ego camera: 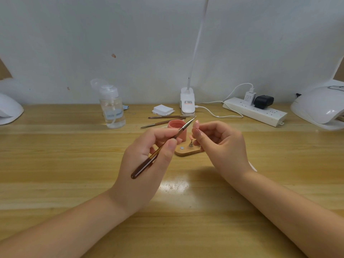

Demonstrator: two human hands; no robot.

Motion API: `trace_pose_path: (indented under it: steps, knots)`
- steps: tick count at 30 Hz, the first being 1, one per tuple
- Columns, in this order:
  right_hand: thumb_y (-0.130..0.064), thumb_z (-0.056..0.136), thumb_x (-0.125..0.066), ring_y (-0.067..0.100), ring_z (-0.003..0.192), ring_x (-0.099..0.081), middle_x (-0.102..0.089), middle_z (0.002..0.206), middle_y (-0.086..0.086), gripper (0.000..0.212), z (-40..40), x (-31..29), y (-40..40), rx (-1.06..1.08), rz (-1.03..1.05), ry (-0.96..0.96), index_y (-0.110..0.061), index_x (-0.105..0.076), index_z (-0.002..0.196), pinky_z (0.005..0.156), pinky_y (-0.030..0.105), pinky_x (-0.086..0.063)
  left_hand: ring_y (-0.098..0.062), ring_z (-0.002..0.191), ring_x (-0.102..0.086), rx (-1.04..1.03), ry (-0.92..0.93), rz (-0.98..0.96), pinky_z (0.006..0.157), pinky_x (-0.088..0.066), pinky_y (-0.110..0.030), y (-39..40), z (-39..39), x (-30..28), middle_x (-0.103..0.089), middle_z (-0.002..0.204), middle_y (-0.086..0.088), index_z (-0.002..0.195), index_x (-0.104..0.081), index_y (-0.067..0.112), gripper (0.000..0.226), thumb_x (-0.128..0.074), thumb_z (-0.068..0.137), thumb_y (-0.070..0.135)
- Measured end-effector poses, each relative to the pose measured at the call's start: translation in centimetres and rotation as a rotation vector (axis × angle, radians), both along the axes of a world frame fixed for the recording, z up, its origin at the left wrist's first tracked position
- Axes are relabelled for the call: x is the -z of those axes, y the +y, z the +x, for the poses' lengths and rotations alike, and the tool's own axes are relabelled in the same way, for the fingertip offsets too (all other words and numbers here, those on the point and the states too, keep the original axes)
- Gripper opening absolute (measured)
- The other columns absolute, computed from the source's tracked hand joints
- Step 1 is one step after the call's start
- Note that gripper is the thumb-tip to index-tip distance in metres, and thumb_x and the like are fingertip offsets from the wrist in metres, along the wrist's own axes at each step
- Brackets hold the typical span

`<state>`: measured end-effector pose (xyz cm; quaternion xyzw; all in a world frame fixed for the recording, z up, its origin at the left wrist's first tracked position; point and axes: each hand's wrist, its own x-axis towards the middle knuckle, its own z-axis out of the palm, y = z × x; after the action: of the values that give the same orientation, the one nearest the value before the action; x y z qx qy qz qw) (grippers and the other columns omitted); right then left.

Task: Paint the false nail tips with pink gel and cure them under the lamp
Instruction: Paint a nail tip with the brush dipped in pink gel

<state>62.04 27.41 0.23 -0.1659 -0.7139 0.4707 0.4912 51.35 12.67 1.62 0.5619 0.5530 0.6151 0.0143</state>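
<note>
Far left, a white dome-shaped lamp (8, 109) sits at the table's edge, and beside it, nearer centre, a clear pump bottle (112, 108) stands with its cap flipped open. Centre stage, the left hand (143, 164) pinches a brown-handled brush (162, 148) between thumb and fingers, the bristle end angled up and to the right. Behind it sits the open pink gel pot (176, 127), with two spare brushes (163, 120) lying just beyond on the wooden table (55, 164), a stack of white pads (162, 109) and a white clip lamp (187, 103) farther back. Just right of the brush tip, the right hand (221, 144) curls its fingers round a pink nail tip (196, 125), held up close to the bristles. Below it rests the wooden holder (188, 150) with a stand still on it. Far right, a power strip (260, 113) and a white curing lamp (320, 107).
</note>
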Motion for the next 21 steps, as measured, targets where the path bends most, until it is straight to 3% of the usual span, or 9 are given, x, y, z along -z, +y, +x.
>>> trace_pose_path:
  steps: [5,10,12,16,21]
  knots:
    - [-0.013,0.086,-0.071,0.014,0.066,-0.069,-0.072,0.073,-0.001,0.008,0.14,0.07,0.25,0.017,-0.003,-0.009,-0.02,-0.069,0.086,0.058,0.023,-0.053,-0.008,0.083,-0.065,-0.004,0.018,0.008,0.075,-0.045,-0.013,-0.29,-0.13,0.21,-0.069,0.082,0.013,0.091,-0.062,0.029,0.016,-0.047,0.087,0.029]
    - [-0.013,0.086,-0.071,0.011,0.064,-0.068,-0.071,0.071,-0.002,0.005,0.14,0.14,0.43,0.038,0.02,-0.026,-0.017,-0.069,0.086,0.059,0.022,-0.052,-0.001,0.091,-0.064,-0.004,0.011,0.014,0.077,-0.044,-0.01,-0.04,0.05,-0.02,-0.07,0.095,0.022,0.102,-0.062,0.026,0.017,-0.05,0.092,0.029]
    - [-0.013,0.086,-0.071,0.012,0.065,-0.068,-0.072,0.072,0.0,0.003,0.13,0.17,0.38,0.038,0.037,-0.033,-0.015,-0.07,0.087,0.059,0.022,-0.052,-0.005,0.093,-0.064,-0.012,0.02,-0.014,0.079,-0.043,-0.01,0.02,0.08,-0.01,-0.071,0.099,0.019,0.105,-0.064,0.029,0.019,-0.052,0.09,0.033]
    - [-0.011,0.086,-0.07,0.013,0.066,-0.069,-0.072,0.072,-0.001,0.006,0.21,0.11,0.34,0.042,0.038,-0.031,-0.016,-0.07,0.088,0.058,0.022,-0.052,-0.013,0.09,-0.063,-0.075,0.101,-0.042,0.078,-0.041,-0.014,-0.15,-0.08,0.19,-0.071,0.088,0.012,0.096,-0.068,0.028,0.02,-0.05,0.087,0.033]
    - [-0.011,0.086,-0.071,0.014,0.068,-0.069,-0.072,0.073,-0.002,0.004,0.14,0.1,0.22,0.057,0.042,-0.043,-0.016,-0.07,0.087,0.062,0.031,-0.056,-0.001,0.086,-0.061,-0.07,0.08,0.0,0.077,-0.04,-0.011,-0.09,-0.02,-0.09,-0.07,0.091,0.023,0.097,-0.062,0.036,0.016,-0.05,0.09,0.029]
